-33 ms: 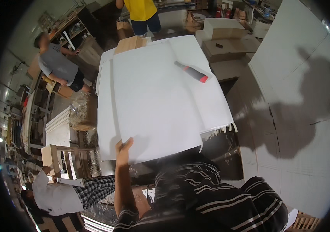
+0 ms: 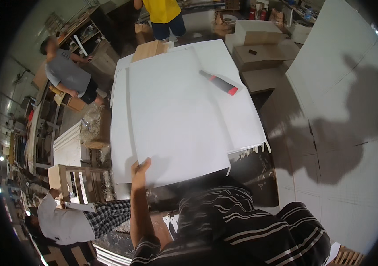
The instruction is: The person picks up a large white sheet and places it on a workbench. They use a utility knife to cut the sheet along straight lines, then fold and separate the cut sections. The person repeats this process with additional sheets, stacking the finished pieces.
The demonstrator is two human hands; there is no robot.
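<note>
My left hand [image 2: 141, 169] is closed on the near left edge of a large white sheet [image 2: 175, 115], with the thumb on top and the other fingers hidden beneath. This sheet lies over other white sheets [image 2: 236, 111], whose edges show on its left and right. On the right part of the stack rests a hand tool [image 2: 222, 84] with a dark grey and red handle and a narrow grey end; its exact kind is unclear. My right hand does not show; only the dark striped sleeve on that side appears.
A tall white board [image 2: 330, 102] stands at the right, with my shadow on it. Cardboard boxes [image 2: 259, 48] are stacked at the back right. A wooden block [image 2: 149, 51] sits at the stack's far edge. Other people [image 2: 70, 71] are at the left and back.
</note>
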